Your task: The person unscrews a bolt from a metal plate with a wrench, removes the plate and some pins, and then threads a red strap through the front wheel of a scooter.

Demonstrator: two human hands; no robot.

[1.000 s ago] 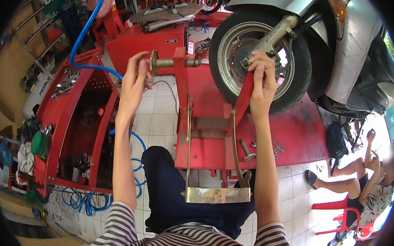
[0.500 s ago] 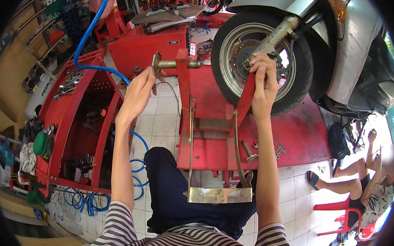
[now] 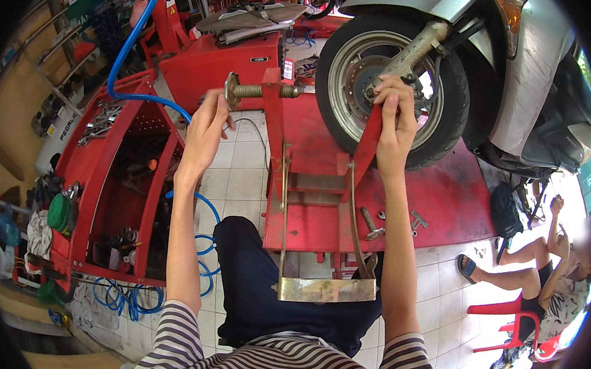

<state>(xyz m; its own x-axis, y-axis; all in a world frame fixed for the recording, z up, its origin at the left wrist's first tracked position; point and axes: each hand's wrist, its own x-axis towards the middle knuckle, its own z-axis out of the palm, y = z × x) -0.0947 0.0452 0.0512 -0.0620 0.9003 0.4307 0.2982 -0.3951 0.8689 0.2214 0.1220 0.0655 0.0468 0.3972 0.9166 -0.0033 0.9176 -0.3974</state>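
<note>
My left hand [image 3: 211, 124] is at the disc-headed end of a threaded screw [image 3: 250, 89], its fingers loosely curled and apart just below the disc, with no clear grip on it. The screw passes through an upright of a red clamp stand [image 3: 272, 115]. My right hand [image 3: 397, 123] grips the red arm [image 3: 367, 148] on the stand's other side, beside a scooter's front wheel [image 3: 334, 106]. Below my hands, a U-shaped metal bracket [image 3: 326, 289] joins the stand over my legs.
A red tool cart [image 3: 86, 226] with wrenches and blue hose [image 3: 209, 213] stands left. Loose metal tools [image 3: 371, 226] lie on the red platform [image 3: 442, 214]. A person [image 3: 536, 284] sits on a red chair at right. A red machine [image 3: 214, 71] stands behind.
My left hand moved from raised fingers beside the screw's disc onto that disc, and now sits slightly lower with fingers loosened. My right hand stays on the red arm.
</note>
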